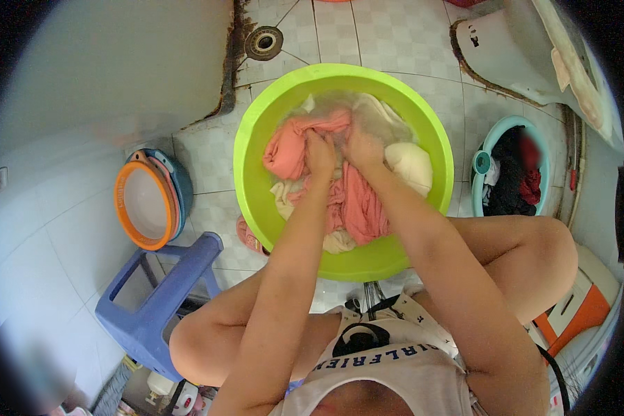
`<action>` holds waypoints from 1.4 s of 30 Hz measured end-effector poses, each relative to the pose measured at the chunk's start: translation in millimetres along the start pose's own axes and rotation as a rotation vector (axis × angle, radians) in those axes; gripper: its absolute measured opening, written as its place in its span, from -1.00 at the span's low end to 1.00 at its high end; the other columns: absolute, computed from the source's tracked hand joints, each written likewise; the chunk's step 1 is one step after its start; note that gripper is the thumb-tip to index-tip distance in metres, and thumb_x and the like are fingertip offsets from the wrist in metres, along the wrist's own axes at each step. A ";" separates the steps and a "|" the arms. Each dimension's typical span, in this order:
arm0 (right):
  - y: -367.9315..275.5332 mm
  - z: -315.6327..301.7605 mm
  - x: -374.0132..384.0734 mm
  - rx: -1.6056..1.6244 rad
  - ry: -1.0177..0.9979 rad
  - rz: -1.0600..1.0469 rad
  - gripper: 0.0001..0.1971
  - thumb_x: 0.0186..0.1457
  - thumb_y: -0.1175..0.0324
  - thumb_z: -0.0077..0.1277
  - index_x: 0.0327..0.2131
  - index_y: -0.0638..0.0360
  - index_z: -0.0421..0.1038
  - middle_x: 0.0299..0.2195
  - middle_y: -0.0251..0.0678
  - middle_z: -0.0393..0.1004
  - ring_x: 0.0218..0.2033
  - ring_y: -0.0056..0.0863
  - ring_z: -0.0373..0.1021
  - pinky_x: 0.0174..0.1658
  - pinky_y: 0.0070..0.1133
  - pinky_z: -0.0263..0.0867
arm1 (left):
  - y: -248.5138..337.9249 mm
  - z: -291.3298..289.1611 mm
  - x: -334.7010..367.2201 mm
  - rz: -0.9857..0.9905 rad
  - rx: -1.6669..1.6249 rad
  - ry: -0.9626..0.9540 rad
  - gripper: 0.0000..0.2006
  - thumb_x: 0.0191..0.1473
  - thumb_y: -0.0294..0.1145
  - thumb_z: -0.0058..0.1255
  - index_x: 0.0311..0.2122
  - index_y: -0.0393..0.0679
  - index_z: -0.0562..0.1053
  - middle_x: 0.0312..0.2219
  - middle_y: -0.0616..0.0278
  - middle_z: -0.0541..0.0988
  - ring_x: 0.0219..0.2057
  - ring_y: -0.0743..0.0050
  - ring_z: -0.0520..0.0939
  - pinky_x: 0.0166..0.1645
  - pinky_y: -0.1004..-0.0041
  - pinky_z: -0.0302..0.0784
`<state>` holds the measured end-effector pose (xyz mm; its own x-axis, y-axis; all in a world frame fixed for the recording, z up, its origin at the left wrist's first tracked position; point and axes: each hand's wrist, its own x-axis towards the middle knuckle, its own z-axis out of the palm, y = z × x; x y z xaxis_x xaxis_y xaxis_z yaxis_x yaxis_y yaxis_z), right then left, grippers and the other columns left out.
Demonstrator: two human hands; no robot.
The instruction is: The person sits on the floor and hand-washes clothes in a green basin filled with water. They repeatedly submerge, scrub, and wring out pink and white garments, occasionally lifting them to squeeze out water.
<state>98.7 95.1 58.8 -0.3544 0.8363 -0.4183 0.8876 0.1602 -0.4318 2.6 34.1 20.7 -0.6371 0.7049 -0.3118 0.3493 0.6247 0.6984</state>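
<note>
A large lime-green basin [251, 177] stands between my knees, with wet clothes in cloudy water. My left hand [319, 152] is closed on a salmon-pink garment [284, 151], near a bunched part of it. Just to the right, my right hand [362, 145] also grips pink cloth, its fingers partly hidden under the murky water. More of the pink fabric hangs in folds toward the basin's near side. A puffed-up white garment [410, 166] lies right of my right hand, and other whitish cloth shows around the pink.
Left of the basin are stacked wash basins with an orange-rimmed one [144, 246] in front, and a blue plastic stool [135, 315]. A pink slipper [248, 234] lies by the basin. At right stands a light-teal bucket [498, 135] of dark clothes. A floor drain [264, 43] lies beyond.
</note>
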 end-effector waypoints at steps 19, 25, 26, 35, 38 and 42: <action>-18.1 -58.2 -26.1 0.231 0.118 -0.050 -0.67 -0.09 0.11 0.12 -0.34 0.15 0.42 -0.46 -0.05 0.50 -0.41 0.00 0.43 -0.36 -0.25 0.35 | 37.0 -61.7 -43.9 -0.486 -1.540 -0.425 -0.55 0.15 -0.13 -0.04 0.07 -0.14 0.29 -0.02 0.09 0.40 0.00 0.23 0.43 0.09 0.35 0.36; 9.0 -14.9 -54.0 0.032 0.379 -0.151 -0.28 -0.16 0.07 0.20 0.07 0.10 0.15 -0.28 -0.03 0.47 -0.26 -0.04 0.42 -0.27 -0.27 0.38 | 19.3 -30.1 -49.0 0.106 -0.295 0.039 -0.58 0.16 -0.33 -0.12 0.10 -0.24 0.23 -0.02 -0.02 0.40 0.00 0.12 0.42 0.02 0.23 0.36; 10.6 -9.7 -48.1 0.025 0.342 -0.149 -0.27 -0.14 0.03 0.17 0.08 0.09 0.12 -0.30 -0.03 0.48 -0.28 -0.03 0.42 -0.26 -0.25 0.38 | 18.2 -23.0 -45.5 0.132 -0.158 0.025 -0.60 0.16 -0.35 -0.12 0.08 -0.25 0.24 -0.06 0.00 0.42 -0.04 0.12 0.44 -0.01 0.23 0.36; 33.7 18.7 17.9 0.157 0.138 -0.057 -0.33 -0.11 0.02 0.13 0.03 0.17 0.20 -0.28 0.00 0.50 -0.28 -0.02 0.45 -0.20 -0.23 0.37 | 30.2 -13.7 -2.1 -0.337 -0.864 -0.360 -0.69 0.14 -0.31 -0.08 -0.02 -0.16 0.34 -0.20 0.21 0.49 -0.24 0.27 0.49 -0.15 0.36 0.42; -36.8 -29.7 -32.2 0.513 0.034 0.111 -0.45 -0.11 0.06 0.16 -0.08 0.15 0.33 -0.27 0.03 0.49 -0.29 -0.03 0.46 -0.21 -0.24 0.38 | 11.9 -19.4 15.4 -0.521 -1.445 -0.369 -0.64 0.14 -0.22 -0.11 0.00 -0.15 0.34 -0.12 0.19 0.48 -0.13 0.29 0.49 -0.11 0.35 0.44; -65.8 -50.6 -109.8 0.463 0.120 -0.147 -0.52 -0.08 0.02 0.14 -0.15 0.13 0.41 -0.35 0.04 0.50 -0.38 -0.02 0.47 -0.27 -0.27 0.40 | 30.9 -30.0 -1.5 -0.539 -1.528 -0.515 -0.57 0.13 -0.04 -0.03 -0.02 -0.12 0.37 -0.18 0.29 0.49 -0.16 0.40 0.49 -0.09 0.40 0.48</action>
<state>94.0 19.2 173.6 -0.4055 0.8812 -0.2430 0.5972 0.0541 -0.8003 -6.2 42.2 62.1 -0.0744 0.7566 -0.6497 -0.9428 0.1590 0.2930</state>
